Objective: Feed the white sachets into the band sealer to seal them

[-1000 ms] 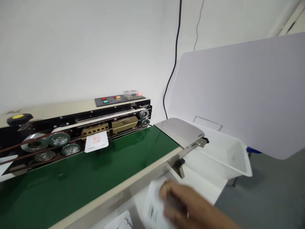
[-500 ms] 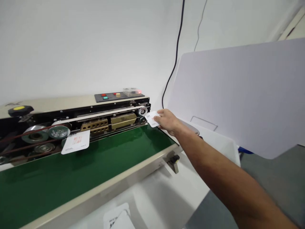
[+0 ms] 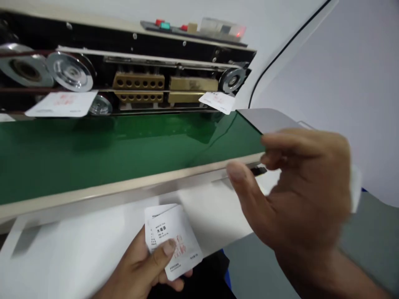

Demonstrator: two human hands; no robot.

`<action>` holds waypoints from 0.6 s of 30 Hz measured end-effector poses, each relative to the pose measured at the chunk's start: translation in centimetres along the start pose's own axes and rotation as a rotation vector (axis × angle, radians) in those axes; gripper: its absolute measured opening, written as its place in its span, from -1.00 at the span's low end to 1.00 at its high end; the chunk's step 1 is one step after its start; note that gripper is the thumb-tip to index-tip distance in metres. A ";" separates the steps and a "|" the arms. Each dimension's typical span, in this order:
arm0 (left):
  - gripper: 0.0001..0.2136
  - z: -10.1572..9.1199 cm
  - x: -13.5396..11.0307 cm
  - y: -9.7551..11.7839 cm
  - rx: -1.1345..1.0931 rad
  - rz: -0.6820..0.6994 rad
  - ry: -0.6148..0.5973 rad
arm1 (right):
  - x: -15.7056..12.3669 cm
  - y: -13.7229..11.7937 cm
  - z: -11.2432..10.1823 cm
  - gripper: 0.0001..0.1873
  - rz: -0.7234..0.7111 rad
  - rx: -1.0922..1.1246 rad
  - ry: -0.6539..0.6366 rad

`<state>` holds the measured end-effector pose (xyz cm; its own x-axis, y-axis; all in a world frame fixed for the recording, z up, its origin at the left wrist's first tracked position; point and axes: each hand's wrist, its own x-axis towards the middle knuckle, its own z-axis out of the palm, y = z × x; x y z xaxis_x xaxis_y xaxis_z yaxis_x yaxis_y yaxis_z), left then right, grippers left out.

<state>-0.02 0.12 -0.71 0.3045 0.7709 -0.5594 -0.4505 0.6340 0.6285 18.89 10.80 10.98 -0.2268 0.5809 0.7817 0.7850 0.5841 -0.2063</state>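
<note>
White packets [image 3: 182,232] in left hand [image 3: 141,268]; right hand [image 3: 304,193] raised, half-curled.

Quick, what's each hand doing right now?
Left hand: closed, holding white packets.
Right hand: open, thumb and fingers apart, nothing visible in it.

Packets [image 3: 185,226]: wht, w/ blk & red print. Belt [image 3: 124,145]: dk grn. Rail [image 3: 131,183]: cream. Machine front [image 3: 102,39]: blk; pulleys [image 3: 73,74] silver; blocks [image 3: 193,84] brass-col., left pr. w/ rows of dk round holes [image 3: 144,84]. Buttons [image 3: 165,26]: 2 red, 1 teal. Knob [image 3: 192,28]: tan. Cable [image 3: 293,38]: blk. Table [image 3: 77,232]: wht. Floor [image 3: 258,265]: gry.
</note>
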 end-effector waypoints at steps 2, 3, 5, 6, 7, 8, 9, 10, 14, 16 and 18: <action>-0.51 -0.1 0.0 0.1 -0.007 -0.001 -0.006 | -2.4 -0.5 -1.0 -0.75 0.067 0.086 -0.183; -0.51 -0.1 0.0 0.1 -0.020 0.001 0.002 | -3.5 -0.5 -1.3 -0.77 0.108 0.150 -0.310; -0.51 -0.1 0.0 0.0 -0.037 0.006 0.017 | -5.6 -0.4 -1.0 -0.78 0.166 0.304 -0.575; -0.52 -0.1 0.0 -0.1 -0.033 0.007 0.020 | -6.5 -0.5 -0.7 -0.78 0.208 0.384 -0.696; -0.53 0.0 0.1 -0.2 -0.015 0.003 0.021 | -7.4 -0.6 -0.2 -0.77 0.269 0.468 -0.798; -0.55 0.0 0.1 -0.3 0.011 -0.002 0.019 | -8.1 -0.8 0.4 -0.76 0.336 0.552 -0.877; -0.57 0.0 0.2 -0.4 0.035 -0.005 0.019 | -8.7 -1.1 1.0 -0.75 0.394 0.627 -0.937; -0.59 0.0 0.2 -0.4 0.048 -0.003 0.019 | -9.2 -1.4 1.5 -0.75 0.441 0.686 -0.972; -0.55 0.3 0.3 -0.2 -0.031 -0.013 0.069 | -9.4 -1.5 2.1 -0.69 0.573 0.779 -0.910; -0.52 0.5 0.4 -0.1 -0.088 -0.033 0.112 | -9.1 -0.8 1.6 -0.70 0.635 0.828 -0.825; -0.50 0.5 0.4 -0.2 -0.121 -0.042 0.140 | -8.8 0.0 0.7 -0.72 0.708 0.913 -0.764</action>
<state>0.59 0.36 -0.77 0.2097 0.7224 -0.6589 -0.5404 0.6473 0.5377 20.47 6.09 3.63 -0.4315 0.8963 -0.1019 0.2802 0.0258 -0.9596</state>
